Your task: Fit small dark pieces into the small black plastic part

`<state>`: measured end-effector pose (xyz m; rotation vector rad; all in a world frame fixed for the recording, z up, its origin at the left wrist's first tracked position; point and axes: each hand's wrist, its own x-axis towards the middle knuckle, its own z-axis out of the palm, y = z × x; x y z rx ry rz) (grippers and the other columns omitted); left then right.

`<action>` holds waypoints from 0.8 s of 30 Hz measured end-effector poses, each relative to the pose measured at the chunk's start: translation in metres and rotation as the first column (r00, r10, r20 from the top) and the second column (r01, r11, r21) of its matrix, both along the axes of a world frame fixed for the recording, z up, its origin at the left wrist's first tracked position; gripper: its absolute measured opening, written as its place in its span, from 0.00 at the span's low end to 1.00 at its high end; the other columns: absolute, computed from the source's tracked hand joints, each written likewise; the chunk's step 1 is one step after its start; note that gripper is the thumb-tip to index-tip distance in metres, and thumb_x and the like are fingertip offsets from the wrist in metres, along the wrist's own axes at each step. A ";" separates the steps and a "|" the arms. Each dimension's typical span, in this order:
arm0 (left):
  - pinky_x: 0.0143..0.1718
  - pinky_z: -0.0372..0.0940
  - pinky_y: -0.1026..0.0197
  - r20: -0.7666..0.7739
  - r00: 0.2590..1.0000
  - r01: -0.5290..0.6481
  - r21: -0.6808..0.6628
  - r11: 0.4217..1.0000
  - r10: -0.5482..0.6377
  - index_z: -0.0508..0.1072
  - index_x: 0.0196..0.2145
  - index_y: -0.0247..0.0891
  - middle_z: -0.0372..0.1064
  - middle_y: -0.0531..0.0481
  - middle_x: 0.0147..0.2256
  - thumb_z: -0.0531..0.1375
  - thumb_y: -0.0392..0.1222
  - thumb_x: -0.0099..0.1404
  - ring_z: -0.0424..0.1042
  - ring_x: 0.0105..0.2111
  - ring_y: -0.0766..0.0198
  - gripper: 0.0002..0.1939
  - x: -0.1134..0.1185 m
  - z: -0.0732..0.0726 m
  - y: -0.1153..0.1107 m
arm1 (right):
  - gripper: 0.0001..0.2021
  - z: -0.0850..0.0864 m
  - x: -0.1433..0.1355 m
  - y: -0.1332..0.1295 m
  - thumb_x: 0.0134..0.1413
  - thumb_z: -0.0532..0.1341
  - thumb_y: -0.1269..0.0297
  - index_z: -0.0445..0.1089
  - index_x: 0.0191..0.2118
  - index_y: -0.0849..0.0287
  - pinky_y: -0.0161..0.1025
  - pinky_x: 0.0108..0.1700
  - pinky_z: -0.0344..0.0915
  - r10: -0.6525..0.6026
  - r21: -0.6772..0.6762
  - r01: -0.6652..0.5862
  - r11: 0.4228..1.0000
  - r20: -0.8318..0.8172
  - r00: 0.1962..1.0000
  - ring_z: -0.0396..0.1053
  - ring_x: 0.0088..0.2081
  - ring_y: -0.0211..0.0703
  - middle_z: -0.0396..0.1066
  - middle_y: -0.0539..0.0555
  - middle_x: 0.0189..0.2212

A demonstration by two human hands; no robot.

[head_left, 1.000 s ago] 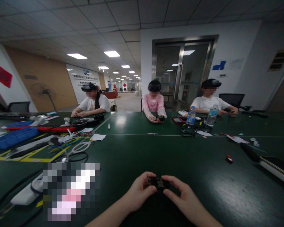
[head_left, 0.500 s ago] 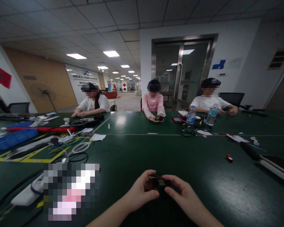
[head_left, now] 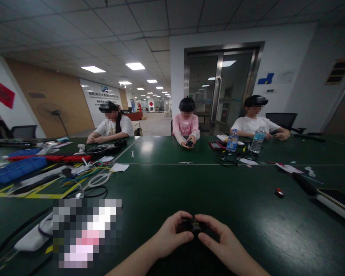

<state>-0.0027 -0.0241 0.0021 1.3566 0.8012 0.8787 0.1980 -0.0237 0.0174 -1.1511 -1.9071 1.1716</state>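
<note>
A small black boxy object (head_left: 194, 225) is held low in front of me, above the near part of the dark green table (head_left: 149, 191). My left hand (head_left: 174, 232) grips its left side, fingers curled over the top and thumb below. From the right, my right hand (head_left: 215, 232) pinches it between fingers and thumb. My fingers cover much of the object, and its exact kind is too dark to make out. Across the table, a person in pink holds a small black object (head_left: 190, 143) in both hands.
To the left lie a white power strip (head_left: 31, 237), a blurred-out bright item (head_left: 89, 234), cables (head_left: 99, 179) and a blue tray (head_left: 17, 168). On the right are a small red item (head_left: 278, 192), a white-edged device (head_left: 336, 205) and two bottles (head_left: 258, 141). Three people sit opposite.
The black object has turned and dropped slightly between my hands, and my fingers have moved closer together on it. The person opposite has tilted their black object.
</note>
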 end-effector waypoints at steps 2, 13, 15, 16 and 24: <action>0.39 0.61 0.59 0.001 1.000 0.008 0.005 1.000 -0.008 0.65 0.45 0.37 0.68 0.48 0.39 0.66 0.41 0.53 0.69 0.38 0.62 0.23 0.000 0.000 -0.001 | 0.18 0.001 -0.001 -0.001 0.51 0.60 0.59 0.67 0.49 0.54 0.47 0.56 0.59 0.009 0.013 -0.009 1.000 0.003 1.000 0.64 0.52 0.49 0.69 0.55 0.49; 0.40 0.61 0.58 -0.047 0.999 0.013 0.059 0.998 -0.010 0.63 0.47 0.38 0.67 0.47 0.41 0.66 0.42 0.54 0.68 0.39 0.61 0.25 -0.001 -0.007 0.002 | 0.12 0.005 -0.003 -0.003 0.52 0.60 0.64 0.70 0.43 0.53 0.44 0.53 0.61 0.041 0.091 -0.039 0.995 -0.013 0.999 0.66 0.49 0.47 0.70 0.54 0.45; 0.41 0.61 0.57 -0.063 0.998 0.020 0.064 0.998 -0.015 0.63 0.48 0.38 0.67 0.47 0.42 0.64 0.40 0.55 0.68 0.40 0.61 0.24 -0.002 -0.008 0.002 | 0.11 0.004 -0.003 -0.002 0.51 0.60 0.64 0.70 0.43 0.54 0.44 0.53 0.61 0.034 0.098 -0.033 0.995 -0.010 0.999 0.66 0.48 0.47 0.70 0.54 0.45; 0.41 0.62 0.57 -0.069 0.997 0.021 0.065 0.998 -0.016 0.63 0.48 0.38 0.67 0.47 0.41 0.64 0.39 0.55 0.68 0.40 0.61 0.23 -0.003 -0.008 0.002 | 0.11 0.004 -0.003 -0.002 0.51 0.60 0.65 0.70 0.42 0.54 0.43 0.53 0.61 0.029 0.103 -0.028 0.994 -0.010 1.000 0.67 0.48 0.47 0.70 0.54 0.45; 0.41 0.61 0.56 -0.077 0.997 0.037 0.069 0.997 -0.032 0.64 0.47 0.38 0.68 0.47 0.41 0.64 0.37 0.56 0.68 0.40 0.60 0.21 -0.003 -0.009 0.002 | 0.09 0.003 -0.003 -0.003 0.51 0.60 0.64 0.71 0.40 0.54 0.43 0.52 0.62 0.035 0.094 -0.033 0.995 -0.019 0.999 0.67 0.48 0.47 0.70 0.53 0.45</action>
